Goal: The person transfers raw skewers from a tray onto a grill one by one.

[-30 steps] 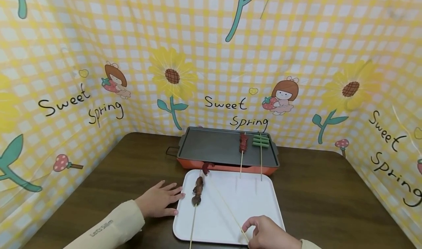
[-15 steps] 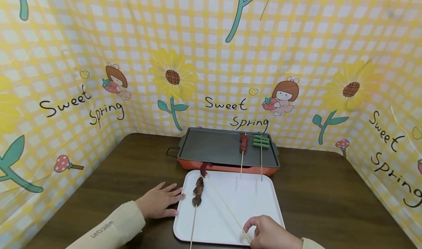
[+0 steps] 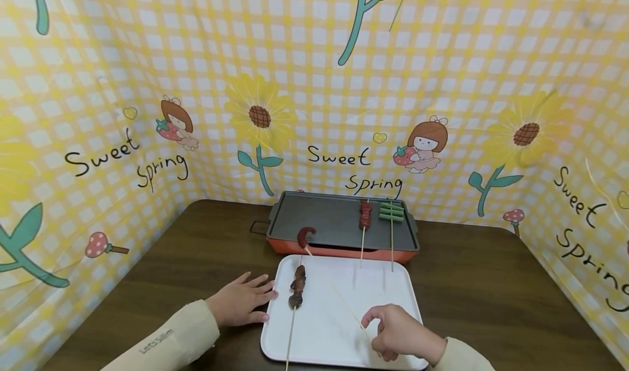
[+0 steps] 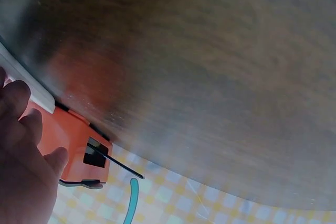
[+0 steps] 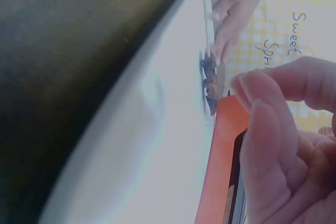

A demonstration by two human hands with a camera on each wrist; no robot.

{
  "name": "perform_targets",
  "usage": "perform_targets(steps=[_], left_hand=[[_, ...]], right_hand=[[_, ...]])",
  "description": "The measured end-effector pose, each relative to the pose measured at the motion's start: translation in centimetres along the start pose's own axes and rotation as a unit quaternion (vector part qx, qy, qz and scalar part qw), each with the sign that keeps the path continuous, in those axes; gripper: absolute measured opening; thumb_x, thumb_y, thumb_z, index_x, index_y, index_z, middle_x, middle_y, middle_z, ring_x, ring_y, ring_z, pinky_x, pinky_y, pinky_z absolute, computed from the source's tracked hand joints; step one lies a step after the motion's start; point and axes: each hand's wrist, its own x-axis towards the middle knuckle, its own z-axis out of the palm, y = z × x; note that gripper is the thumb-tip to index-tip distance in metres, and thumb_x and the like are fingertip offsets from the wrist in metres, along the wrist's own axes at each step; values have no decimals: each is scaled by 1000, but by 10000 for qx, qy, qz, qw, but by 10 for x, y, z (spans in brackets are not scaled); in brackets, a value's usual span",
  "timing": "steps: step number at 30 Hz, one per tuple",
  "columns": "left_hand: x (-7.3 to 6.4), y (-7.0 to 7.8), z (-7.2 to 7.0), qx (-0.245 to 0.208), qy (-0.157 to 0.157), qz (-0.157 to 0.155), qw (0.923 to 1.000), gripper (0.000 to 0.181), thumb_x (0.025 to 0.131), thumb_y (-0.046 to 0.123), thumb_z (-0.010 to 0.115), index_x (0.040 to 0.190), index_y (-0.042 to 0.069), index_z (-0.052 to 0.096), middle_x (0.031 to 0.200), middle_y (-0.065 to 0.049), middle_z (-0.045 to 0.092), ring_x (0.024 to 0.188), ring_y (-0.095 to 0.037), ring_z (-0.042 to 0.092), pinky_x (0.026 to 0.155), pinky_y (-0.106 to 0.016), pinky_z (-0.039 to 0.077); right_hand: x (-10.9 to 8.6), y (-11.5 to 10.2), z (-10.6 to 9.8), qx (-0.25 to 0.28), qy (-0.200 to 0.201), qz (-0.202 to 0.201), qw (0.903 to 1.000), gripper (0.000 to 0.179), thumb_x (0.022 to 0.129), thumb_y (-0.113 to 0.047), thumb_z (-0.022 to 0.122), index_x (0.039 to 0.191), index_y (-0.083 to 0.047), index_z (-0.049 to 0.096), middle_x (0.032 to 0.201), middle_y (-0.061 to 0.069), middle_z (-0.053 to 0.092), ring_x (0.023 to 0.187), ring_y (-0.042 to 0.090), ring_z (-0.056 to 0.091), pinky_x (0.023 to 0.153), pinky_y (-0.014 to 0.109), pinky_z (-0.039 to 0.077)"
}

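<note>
My right hand (image 3: 395, 330) pinches the thin wooden stick of a skewer (image 3: 349, 306) above the white tray (image 3: 339, 354). A curled dark-red piece of food (image 3: 306, 237) sits at that skewer's far tip, over the front edge of the electric grill (image 3: 314, 215). With fingers spread and straight, my left hand (image 3: 241, 301) touches the tray's left rim. A second skewer with brown chunks (image 3: 297, 288) lies along the tray's left side, its stick reaching past the near rim. In the right wrist view, my right thumb and fingertips (image 5: 257, 90) meet; the stick is hard to make out there.
On the grill's right part lie a red meat skewer (image 3: 365, 216) and a skewer of green pieces (image 3: 391, 212), sticks overhanging the tray. A wire handle (image 3: 257, 228) juts from the grill's left end. A checked cloth (image 3: 334, 98) hangs behind the brown table (image 3: 491, 294).
My right hand has risen slightly and pushed the skewer forward, so its dark-red tip has moved from the tray's far rim to over the grill's front edge. My left hand stays put.
</note>
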Motion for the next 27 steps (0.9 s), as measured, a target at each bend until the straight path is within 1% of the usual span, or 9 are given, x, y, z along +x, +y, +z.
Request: perform_targets(steps=[6, 9, 13, 19, 25, 27], left_hand=[[-1, -1, 1, 54, 42, 24, 10000, 58, 95, 53, 47, 140, 17, 52, 146, -6, 45, 138, -28, 33, 107, -55, 26], [-1, -3, 2, 63, 99, 115, 9999, 60, 95, 55, 44, 140, 16, 52, 146, -8, 45, 138, -30, 34, 106, -57, 27], [0, -4, 5, 77, 148, 150, 9997, 61, 95, 56, 42, 141, 17, 51, 145, -8, 45, 137, -31, 34, 106, -57, 27], [2, -3, 9, 112, 114, 71, 9998, 59, 95, 55, 45, 141, 19, 51, 146, -5, 45, 138, -28, 34, 107, -55, 27], [0, -1, 5, 216, 61, 14, 9997, 58, 95, 54, 46, 141, 20, 51, 146, -4, 45, 138, -27, 34, 107, -54, 27], [0, -1, 4, 174, 32, -9, 9998, 58, 95, 53, 47, 141, 20, 51, 146, -4, 45, 138, -27, 34, 107, -54, 27]], right_hand=[[15, -1, -5, 266, 370, 150, 9988, 29, 68, 10, 59, 96, 2, 62, 51, 2, 55, 40, 7, 51, 40, 22, 44], [23, -1, -6, 330, 525, 261, 9977, 29, 70, 8, 61, 98, 3, 62, 52, 2, 55, 41, 9, 51, 42, 25, 47], [33, -3, -9, 418, 680, 288, 9964, 29, 72, 8, 61, 101, 5, 62, 52, 1, 55, 42, 10, 52, 44, 27, 49], [45, -5, -14, 546, 892, 305, 9941, 33, 71, 6, 61, 105, 8, 61, 52, 1, 55, 44, 10, 53, 46, 27, 50], [53, -5, -16, 598, 1167, 555, 9898, 35, 72, 5, 61, 107, 8, 62, 53, 2, 56, 44, 10, 54, 47, 29, 51], [56, -6, -16, 609, 1235, 630, 9885, 35, 72, 5, 61, 107, 8, 61, 53, 2, 56, 45, 10, 53, 48, 29, 52]])
